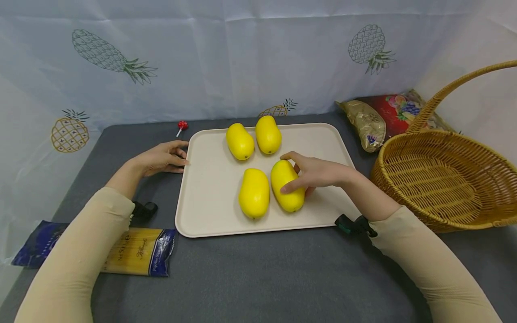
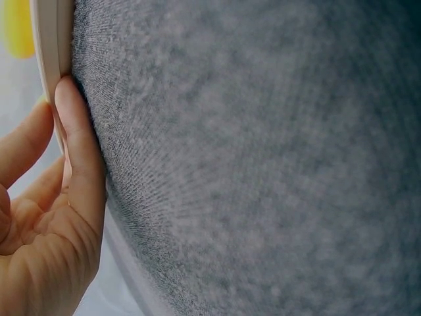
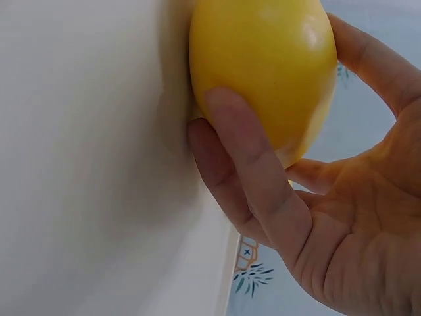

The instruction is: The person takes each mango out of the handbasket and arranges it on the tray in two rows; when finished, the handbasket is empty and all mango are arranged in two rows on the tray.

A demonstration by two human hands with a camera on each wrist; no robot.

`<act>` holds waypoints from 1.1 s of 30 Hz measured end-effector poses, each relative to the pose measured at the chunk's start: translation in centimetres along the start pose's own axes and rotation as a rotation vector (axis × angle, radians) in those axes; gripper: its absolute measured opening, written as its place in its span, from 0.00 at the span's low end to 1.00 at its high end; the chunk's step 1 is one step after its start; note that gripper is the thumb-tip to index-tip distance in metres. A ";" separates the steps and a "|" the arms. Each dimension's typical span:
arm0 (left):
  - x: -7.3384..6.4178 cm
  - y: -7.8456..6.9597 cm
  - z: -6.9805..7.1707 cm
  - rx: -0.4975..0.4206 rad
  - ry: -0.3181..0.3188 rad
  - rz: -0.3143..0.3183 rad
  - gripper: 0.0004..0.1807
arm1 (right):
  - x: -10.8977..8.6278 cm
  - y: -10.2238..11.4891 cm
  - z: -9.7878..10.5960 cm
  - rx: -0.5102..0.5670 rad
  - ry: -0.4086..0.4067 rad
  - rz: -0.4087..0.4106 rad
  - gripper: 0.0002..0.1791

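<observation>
On the cream tray (image 1: 214,188) lie several smooth yellow oblong fruits, each with a small dark spot at one end. My right hand (image 1: 317,172) holds the near right fruit (image 1: 287,190), thumb on one side and fingers curled round the other. In the right wrist view that fruit (image 3: 263,59) is against or just over the tray surface. Beside it lies another fruit (image 1: 254,194); two more, the far left (image 1: 240,141) and far right (image 1: 268,134), are at the back. My left hand (image 1: 163,158) pinches the tray's left rim (image 2: 56,52) between thumb and fingers.
A wicker basket (image 1: 387,188) with a tall handle stands at right, near my right forearm. Behind it lies a red and gold bag (image 1: 365,123). A red lollipop (image 1: 182,126) is at back left. A spaghetti packet (image 1: 137,251) lies partly under my left sleeve.
</observation>
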State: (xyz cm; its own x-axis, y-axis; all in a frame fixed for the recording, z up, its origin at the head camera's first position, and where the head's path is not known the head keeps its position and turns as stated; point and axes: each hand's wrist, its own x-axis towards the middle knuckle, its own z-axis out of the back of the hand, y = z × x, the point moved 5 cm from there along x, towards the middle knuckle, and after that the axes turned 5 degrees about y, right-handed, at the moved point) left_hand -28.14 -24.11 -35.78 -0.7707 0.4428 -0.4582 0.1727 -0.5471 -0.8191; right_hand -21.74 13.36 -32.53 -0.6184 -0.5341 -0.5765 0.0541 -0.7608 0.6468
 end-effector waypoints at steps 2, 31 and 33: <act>0.0 0.0 0.0 0.001 0.000 0.000 0.43 | 0.0 0.0 -0.1 0.000 0.001 0.001 0.54; -0.1 0.1 0.0 0.009 0.002 -0.001 0.43 | 0.1 0.0 -0.1 0.047 0.022 0.007 0.52; -0.1 0.0 0.0 0.010 0.002 0.001 0.43 | -0.1 0.0 0.1 0.046 0.015 0.003 0.51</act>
State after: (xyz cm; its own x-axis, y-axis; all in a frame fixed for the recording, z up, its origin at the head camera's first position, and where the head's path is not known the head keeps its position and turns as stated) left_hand -28.02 -24.19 -35.75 -0.7691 0.4437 -0.4600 0.1672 -0.5549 -0.8149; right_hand -21.79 13.50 -32.41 -0.6061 -0.5424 -0.5818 0.0197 -0.7415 0.6707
